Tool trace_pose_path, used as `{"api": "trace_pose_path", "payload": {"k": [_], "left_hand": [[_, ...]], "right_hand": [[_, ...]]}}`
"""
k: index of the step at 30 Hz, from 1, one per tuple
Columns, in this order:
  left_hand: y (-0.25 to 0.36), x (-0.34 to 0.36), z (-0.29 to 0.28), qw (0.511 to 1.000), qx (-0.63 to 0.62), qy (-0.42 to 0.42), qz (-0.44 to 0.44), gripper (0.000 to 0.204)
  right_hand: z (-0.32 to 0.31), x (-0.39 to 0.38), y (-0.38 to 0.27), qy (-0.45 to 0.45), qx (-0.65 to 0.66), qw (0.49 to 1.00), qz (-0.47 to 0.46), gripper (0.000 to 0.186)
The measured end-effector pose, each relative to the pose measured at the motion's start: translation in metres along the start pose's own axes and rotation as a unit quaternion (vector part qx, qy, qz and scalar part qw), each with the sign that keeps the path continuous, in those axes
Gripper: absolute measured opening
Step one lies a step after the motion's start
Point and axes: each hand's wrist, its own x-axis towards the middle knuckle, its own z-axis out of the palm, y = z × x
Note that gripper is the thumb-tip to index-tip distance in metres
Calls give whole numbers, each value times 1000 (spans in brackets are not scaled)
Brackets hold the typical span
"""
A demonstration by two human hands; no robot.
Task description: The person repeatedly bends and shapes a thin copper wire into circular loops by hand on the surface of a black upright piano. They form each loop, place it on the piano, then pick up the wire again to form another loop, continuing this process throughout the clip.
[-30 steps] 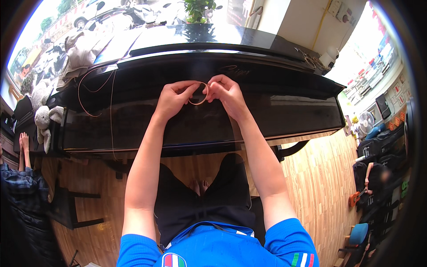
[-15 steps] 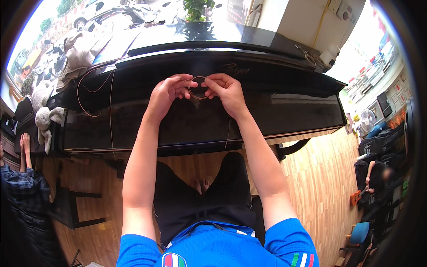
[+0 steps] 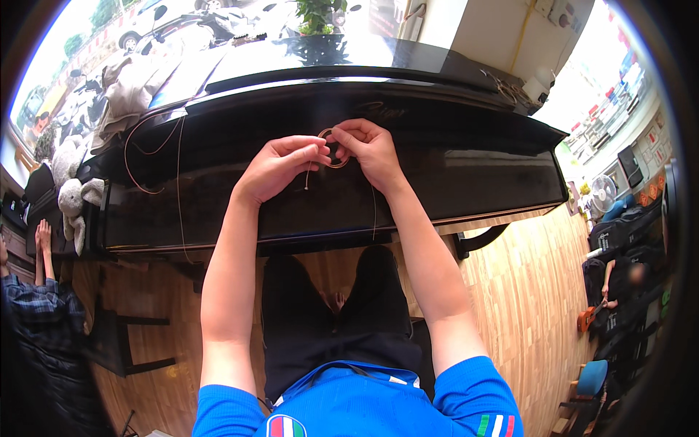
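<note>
A thin copper-coloured guitar string (image 3: pixel 338 166), wound into a small ring, is held between my two hands in front of the black piano (image 3: pixel 466 175). My right hand (image 3: pixel 372 151) pinches the ring's right side with thumb and forefinger. On the ring's left side, my left hand (image 3: pixel 282 166) has its thumb and fingers closed together on the string. Below my left fingertips hangs a short end with a small pale knob at its tip. A thin strand (image 3: pixel 375 211) drops below my right hand.
More loose strings (image 3: pixel 180 175) droop over the piano's left part. A grey plush toy (image 3: pixel 73 197) sits at its left end, near another person's hands (image 3: pixel 44 240). Coiled wires (image 3: pixel 510 89) lie on top at right. A person with a small orange stringed instrument (image 3: pixel 587 317) is far right.
My left hand has turned inward, its fingers drawn together at the ring. The knobbed end now hangs below it. The ring shows narrower between my hands.
</note>
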Motion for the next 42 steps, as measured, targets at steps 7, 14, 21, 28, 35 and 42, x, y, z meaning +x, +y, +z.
{"api": "trace_pose_path", "payload": {"k": [7,14,21,28,35,42], "left_hand": [[-1,-1,5,999,-21,-34,29,38],[0,0,3,998,-54,-29,-15,36],[-1,0,1,999,-39,4,-4,29],[-2,6,3,993,5,109,44,31],[1,10,9,987,38,148,54,49],[2,10,19,985,94,135,58,46]], "right_hand": [[2,-2,-2,-4,2,1000,2,19],[1,-2,-1,-20,-8,1000,3,18],[2,-3,-5,-26,-28,999,11,19],[4,-4,-6,-28,-24,999,7,23],[4,-4,-8,-21,-15,1000,14,25],[3,-5,-8,-21,-11,1000,-1,23]]}}
